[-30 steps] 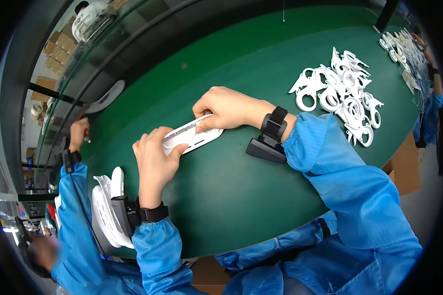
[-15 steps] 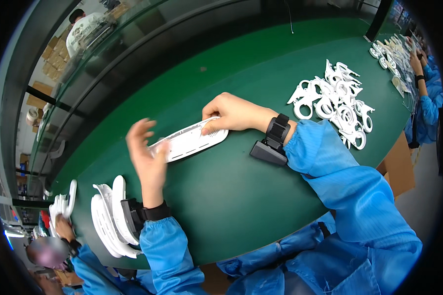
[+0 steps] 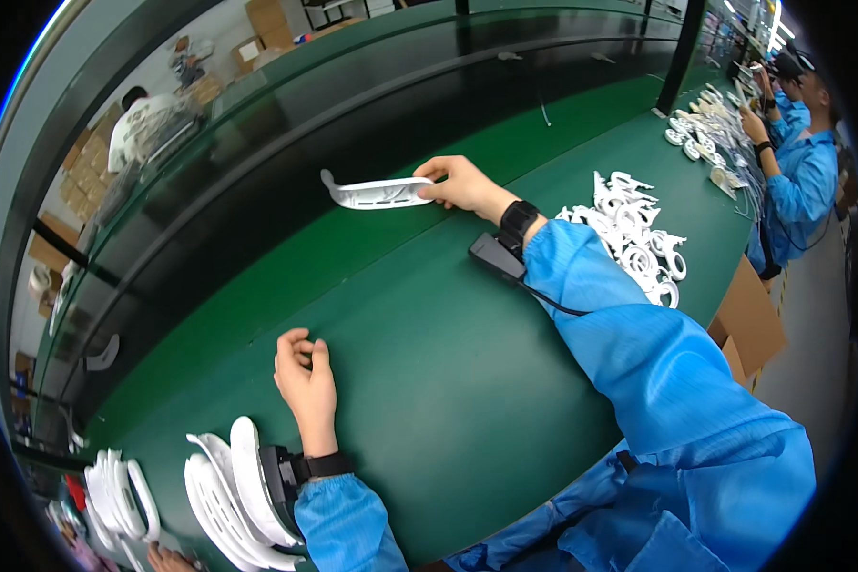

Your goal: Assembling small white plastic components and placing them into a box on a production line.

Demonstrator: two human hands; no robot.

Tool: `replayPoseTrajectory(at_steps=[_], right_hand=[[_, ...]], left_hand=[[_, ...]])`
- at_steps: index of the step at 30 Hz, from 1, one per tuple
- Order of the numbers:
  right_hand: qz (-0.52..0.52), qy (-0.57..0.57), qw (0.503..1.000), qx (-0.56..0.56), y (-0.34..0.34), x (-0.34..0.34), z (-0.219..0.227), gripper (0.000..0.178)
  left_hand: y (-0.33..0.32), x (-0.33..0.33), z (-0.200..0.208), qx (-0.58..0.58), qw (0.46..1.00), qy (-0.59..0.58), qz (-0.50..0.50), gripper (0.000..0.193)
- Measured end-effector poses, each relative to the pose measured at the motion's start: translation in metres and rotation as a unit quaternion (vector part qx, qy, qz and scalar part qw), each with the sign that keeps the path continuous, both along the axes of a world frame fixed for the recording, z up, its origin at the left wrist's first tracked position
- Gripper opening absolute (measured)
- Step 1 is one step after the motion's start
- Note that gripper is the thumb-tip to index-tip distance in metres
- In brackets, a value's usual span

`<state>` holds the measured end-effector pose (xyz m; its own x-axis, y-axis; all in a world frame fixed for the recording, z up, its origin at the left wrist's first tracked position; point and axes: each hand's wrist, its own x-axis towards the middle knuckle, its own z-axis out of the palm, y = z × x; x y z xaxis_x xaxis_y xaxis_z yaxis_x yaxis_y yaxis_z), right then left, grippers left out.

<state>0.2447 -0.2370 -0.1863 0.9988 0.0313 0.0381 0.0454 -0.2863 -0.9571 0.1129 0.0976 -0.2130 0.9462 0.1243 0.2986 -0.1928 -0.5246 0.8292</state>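
My right hand grips one end of a long, curved white plastic shell between thumb and fingers. The shell has a row of slots along its side, and its far end turns up. It is held out above the far edge of the green table, in front of a dark conveyor belt. Lower and to the left, my left hand is over the table with its fingers loosely bent and the thumb apart, holding nothing. Beside its wrist lie several similar white shells, nested side by side.
A heap of white ring-shaped plastic parts lies right of my right forearm. Another group of white shells is at the far left, near another person's hand. A cardboard box stands at the right edge, and co-workers in blue work beyond.
My left hand has left the shell and dropped back toward me. My right hand has carried the shell away from me, toward the belt. The view has shifted too.
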Motion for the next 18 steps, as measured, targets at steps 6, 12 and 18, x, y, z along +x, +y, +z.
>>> replayPoseTrajectory(at_steps=[6,12,18], right_hand=[[-0.032,0.019,0.999,0.011,-0.035,-0.013,0.016,0.036],[0.017,-0.013,0.992,-0.122,-0.090,-0.088,0.069,0.027],[-0.026,0.033,0.939,-0.341,-0.121,-0.154,0.061,0.028]], left_hand=[[-0.005,0.002,0.000,0.010,1.000,0.023,0.018,0.018],[0.007,0.008,-0.011,0.032,0.999,-0.014,0.015,0.015],[-0.001,0.004,0.001,0.099,0.995,-0.004,-0.008,0.004]])
